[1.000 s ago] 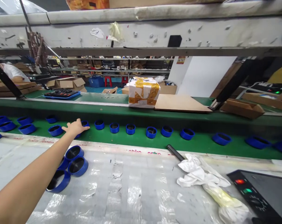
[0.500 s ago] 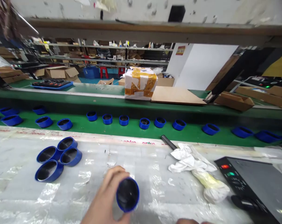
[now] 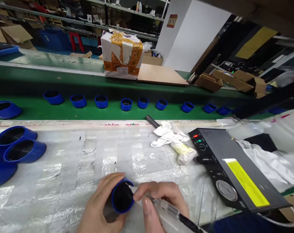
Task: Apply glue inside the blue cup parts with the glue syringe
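Observation:
My left hand [image 3: 104, 205] is closed around a blue cup [image 3: 123, 196] with a dark inside, its opening facing up toward me. Between the fingers of my right hand [image 3: 161, 200] is a clear dispensing syringe [image 3: 170, 215] with a black fitting at its back end. Its thin tip reaches over the right part of the cup's rim; whether it touches the inner wall I cannot tell. Several more blue cups [image 3: 25, 150] stand grouped on the covered bench at the left.
Behind the bench, a green conveyor belt [image 3: 88, 114] carries a row of blue cups. On the right lie a crumpled white cloth [image 3: 170, 132], a black-handled tool [image 3: 152, 121] and a black control box [image 3: 234, 161] with lit lamps. A taped carton [image 3: 122, 55] stands farther back.
My right hand has come into view with the syringe, its tip now at the cup. My left hand still grips the cup. The view has turned right and downward.

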### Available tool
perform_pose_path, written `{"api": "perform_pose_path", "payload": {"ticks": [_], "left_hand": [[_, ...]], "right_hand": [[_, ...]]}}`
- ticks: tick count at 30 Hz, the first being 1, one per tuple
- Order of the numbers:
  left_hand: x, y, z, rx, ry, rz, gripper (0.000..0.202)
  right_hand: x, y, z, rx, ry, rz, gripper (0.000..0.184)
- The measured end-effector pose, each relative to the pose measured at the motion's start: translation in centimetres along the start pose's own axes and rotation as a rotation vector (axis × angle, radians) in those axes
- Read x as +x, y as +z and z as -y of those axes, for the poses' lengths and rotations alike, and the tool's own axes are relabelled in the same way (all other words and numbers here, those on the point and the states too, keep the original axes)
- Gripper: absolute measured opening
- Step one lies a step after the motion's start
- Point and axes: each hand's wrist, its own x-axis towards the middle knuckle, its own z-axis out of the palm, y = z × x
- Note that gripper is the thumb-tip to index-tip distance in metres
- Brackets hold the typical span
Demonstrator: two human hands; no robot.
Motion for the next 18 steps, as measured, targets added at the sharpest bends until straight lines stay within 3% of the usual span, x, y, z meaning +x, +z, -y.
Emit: {"api": "perform_pose_path", "payload": {"ticks": [8,18], "left_hand": [[0.04,-0.11,-0.69,0.001,-0.009,0.017,0.071],[0.26,-0.72,-0.75,0.024,0.021,0.102,0.077]], "right_hand": [[-0.03,-0.27,-0.72,-0.033,0.012,0.101,0.023],[-0.18,-0.73,-0.25,-0.062,0.019,0.096,0.021]]}}
